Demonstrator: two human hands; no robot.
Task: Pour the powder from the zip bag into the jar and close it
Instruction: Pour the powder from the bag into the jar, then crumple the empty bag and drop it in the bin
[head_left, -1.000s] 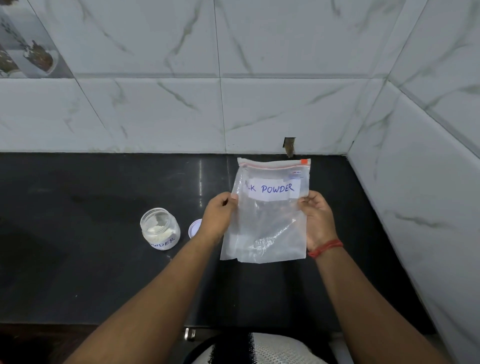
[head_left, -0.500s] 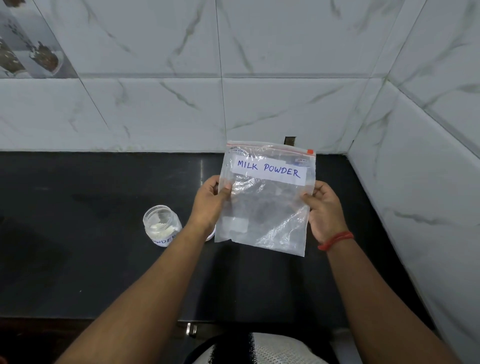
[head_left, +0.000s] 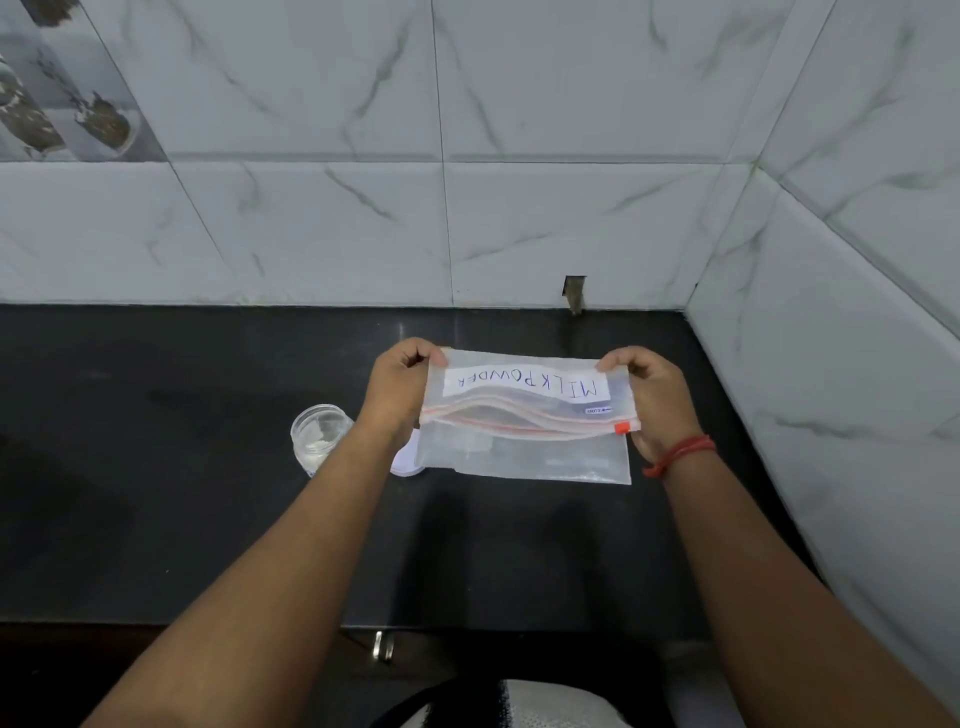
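Observation:
A clear zip bag labelled "MILK POWDER" is folded over above the black counter, its label upside down and its red zip strip across the middle. My left hand pinches the folded edge on the left, my right hand pinches it on the right. The bag looks almost empty. A small clear jar with white powder inside stands open on the counter to the left of my left forearm. Its white lid lies beside it, mostly hidden under the bag and my wrist.
The black counter meets marble-tiled walls at the back and on the right, forming a corner. A small notch sits in the back wall. The counter's front edge runs below my forearms.
The bag was upright with its label facing me; its top has since been folded down toward me, so the label reads upside down. Both hands moved up to the fold.

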